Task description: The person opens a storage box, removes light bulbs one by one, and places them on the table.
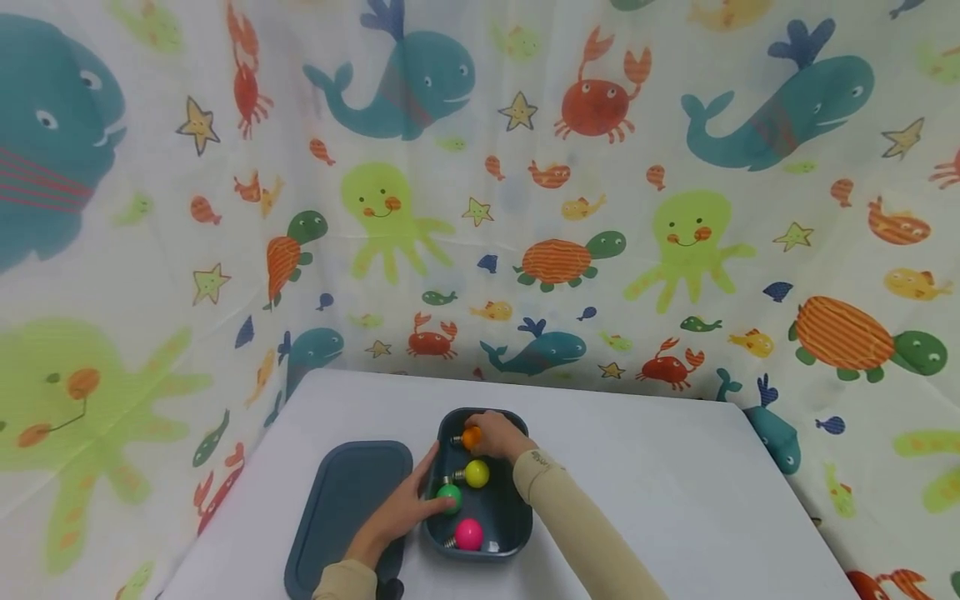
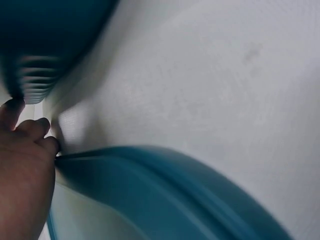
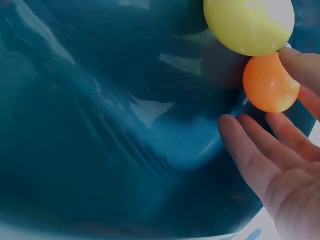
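A dark teal plastic container (image 1: 512, 521) holds several small colored light bulbs. My right hand (image 1: 501, 435) reaches into its far end and pinches the orange bulb (image 1: 471, 438) between thumb and fingers, the other fingers spread below it in the right wrist view. Close by lies the yellow bulb (image 1: 477, 474). At the container's left side, my left hand (image 1: 405, 504) holds the rim, thumb over it beside the green bulb (image 1: 449, 497) and fingers along the outer wall. In the near end sits the pink bulb (image 1: 468, 534). Ridges mark the container's outer wall (image 2: 40, 75).
Left of the container, a matching flat lid (image 1: 341, 492) lies on the white table (image 1: 637, 483), partly under my left forearm. A cloth printed with sea animals (image 1: 480, 325) hangs behind the table and along its sides.
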`<state>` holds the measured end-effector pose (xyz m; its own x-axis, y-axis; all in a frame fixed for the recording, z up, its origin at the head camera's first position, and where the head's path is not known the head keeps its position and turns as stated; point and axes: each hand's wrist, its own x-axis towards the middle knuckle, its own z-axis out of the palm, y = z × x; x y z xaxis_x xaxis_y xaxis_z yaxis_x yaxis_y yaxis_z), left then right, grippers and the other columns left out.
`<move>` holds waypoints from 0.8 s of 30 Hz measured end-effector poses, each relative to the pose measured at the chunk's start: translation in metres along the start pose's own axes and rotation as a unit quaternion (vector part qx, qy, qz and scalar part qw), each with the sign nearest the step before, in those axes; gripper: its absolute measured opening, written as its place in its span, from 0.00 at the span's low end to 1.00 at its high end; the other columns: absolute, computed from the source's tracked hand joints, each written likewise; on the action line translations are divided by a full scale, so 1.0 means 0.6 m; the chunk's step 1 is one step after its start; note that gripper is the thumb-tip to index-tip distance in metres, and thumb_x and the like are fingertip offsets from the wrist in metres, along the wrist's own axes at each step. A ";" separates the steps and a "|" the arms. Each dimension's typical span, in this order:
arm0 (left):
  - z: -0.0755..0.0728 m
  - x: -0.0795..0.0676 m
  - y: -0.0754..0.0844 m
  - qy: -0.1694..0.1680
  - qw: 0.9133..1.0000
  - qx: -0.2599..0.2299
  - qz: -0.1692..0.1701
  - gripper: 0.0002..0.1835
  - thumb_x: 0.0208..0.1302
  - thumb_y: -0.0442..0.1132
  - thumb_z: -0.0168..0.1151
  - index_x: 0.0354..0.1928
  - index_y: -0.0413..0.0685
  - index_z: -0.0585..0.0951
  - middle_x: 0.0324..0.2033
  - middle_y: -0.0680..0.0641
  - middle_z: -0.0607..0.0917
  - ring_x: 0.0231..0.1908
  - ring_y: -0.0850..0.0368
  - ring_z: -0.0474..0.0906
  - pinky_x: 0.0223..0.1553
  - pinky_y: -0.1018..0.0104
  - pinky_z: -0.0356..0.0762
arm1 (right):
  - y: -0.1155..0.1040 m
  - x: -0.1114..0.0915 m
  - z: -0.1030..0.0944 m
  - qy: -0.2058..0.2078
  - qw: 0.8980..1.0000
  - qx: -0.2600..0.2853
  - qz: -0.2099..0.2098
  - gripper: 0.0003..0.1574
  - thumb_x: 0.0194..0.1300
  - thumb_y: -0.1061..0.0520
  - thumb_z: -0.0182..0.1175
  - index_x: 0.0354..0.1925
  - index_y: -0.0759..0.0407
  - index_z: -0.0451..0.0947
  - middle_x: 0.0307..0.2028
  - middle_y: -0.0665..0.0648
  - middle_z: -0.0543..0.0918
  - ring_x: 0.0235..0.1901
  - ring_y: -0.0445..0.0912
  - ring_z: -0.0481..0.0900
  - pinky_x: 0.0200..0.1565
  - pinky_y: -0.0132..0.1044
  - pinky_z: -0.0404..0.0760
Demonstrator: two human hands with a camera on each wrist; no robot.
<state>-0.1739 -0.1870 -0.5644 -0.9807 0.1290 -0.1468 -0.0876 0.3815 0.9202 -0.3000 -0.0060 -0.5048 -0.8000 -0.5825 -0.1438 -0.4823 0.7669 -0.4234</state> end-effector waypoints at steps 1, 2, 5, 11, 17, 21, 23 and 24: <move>0.001 0.000 0.000 -0.001 1.000 0.001 0.004 0.52 0.59 0.56 0.68 0.78 0.60 0.48 0.75 0.41 0.53 0.72 0.33 0.51 0.66 0.32 0.52 | 0.000 0.000 0.002 0.003 1.000 -0.003 0.001 0.26 0.60 0.59 0.69 0.58 0.58 0.78 0.52 0.58 0.80 0.47 0.49 0.76 0.60 0.48 0.74; 0.002 0.000 0.000 -0.001 1.000 0.002 0.003 0.52 0.59 0.56 0.68 0.78 0.60 0.48 0.75 0.42 0.53 0.72 0.33 0.51 0.66 0.32 0.51 | 0.001 0.001 0.003 0.005 1.000 -0.007 0.001 0.25 0.61 0.59 0.69 0.57 0.57 0.78 0.51 0.58 0.80 0.46 0.49 0.76 0.59 0.47 0.75; 0.004 0.000 0.000 -0.002 1.000 0.000 0.001 0.52 0.59 0.56 0.68 0.78 0.61 0.48 0.76 0.42 0.52 0.72 0.33 0.50 0.66 0.31 0.50 | 0.002 0.001 0.007 0.013 1.000 -0.013 0.003 0.22 0.62 0.58 0.68 0.55 0.57 0.79 0.49 0.57 0.80 0.43 0.47 0.75 0.57 0.45 0.77; 0.007 0.001 0.001 -0.001 1.000 -0.001 -0.005 0.52 0.58 0.56 0.68 0.78 0.62 0.47 0.76 0.42 0.52 0.72 0.33 0.49 0.65 0.28 0.48 | 0.000 -0.005 0.007 0.022 1.000 -0.010 0.003 0.19 0.63 0.58 0.68 0.52 0.58 0.79 0.46 0.57 0.80 0.40 0.47 0.75 0.55 0.45 0.79; 0.010 0.002 0.002 -0.002 1.000 -0.002 -0.005 0.52 0.58 0.56 0.68 0.78 0.62 0.47 0.76 0.42 0.52 0.72 0.33 0.49 0.65 0.28 0.48 | 0.003 -0.007 0.006 0.024 0.999 -0.022 -0.008 0.19 0.63 0.58 0.67 0.53 0.58 0.78 0.45 0.57 0.80 0.41 0.47 0.77 0.54 0.44 0.79; 0.006 0.000 0.004 -0.003 1.000 -0.001 -0.004 0.52 0.59 0.56 0.68 0.78 0.63 0.47 0.76 0.42 0.52 0.72 0.33 0.50 0.65 0.29 0.49 | 0.005 -0.005 0.003 0.023 0.999 -0.037 -0.016 0.21 0.62 0.59 0.67 0.54 0.57 0.78 0.47 0.56 0.81 0.44 0.47 0.77 0.56 0.44 0.78; 0.003 -0.001 0.005 -0.002 1.000 -0.002 -0.003 0.52 0.59 0.56 0.68 0.78 0.63 0.47 0.76 0.42 0.52 0.72 0.33 0.50 0.66 0.30 0.49 | 0.004 -0.003 -0.003 0.023 0.999 -0.039 -0.023 0.21 0.62 0.59 0.68 0.54 0.57 0.78 0.47 0.56 0.81 0.45 0.47 0.77 0.56 0.44 0.77; 0.001 -0.002 0.006 0.000 1.000 -0.002 -0.002 0.52 0.59 0.56 0.68 0.78 0.63 0.47 0.76 0.42 0.52 0.72 0.34 0.51 0.66 0.30 0.49 | 0.004 -0.002 -0.007 0.023 0.999 -0.041 -0.025 0.22 0.62 0.59 0.68 0.54 0.57 0.78 0.47 0.56 0.81 0.45 0.47 0.77 0.56 0.43 0.77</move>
<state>-0.1729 -0.1853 -0.5609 -0.9803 0.1277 -0.1504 -0.0919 0.3790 0.9208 -0.3015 -0.0025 -0.5019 -0.7886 -0.6094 -0.0825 -0.5481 0.7573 -0.3551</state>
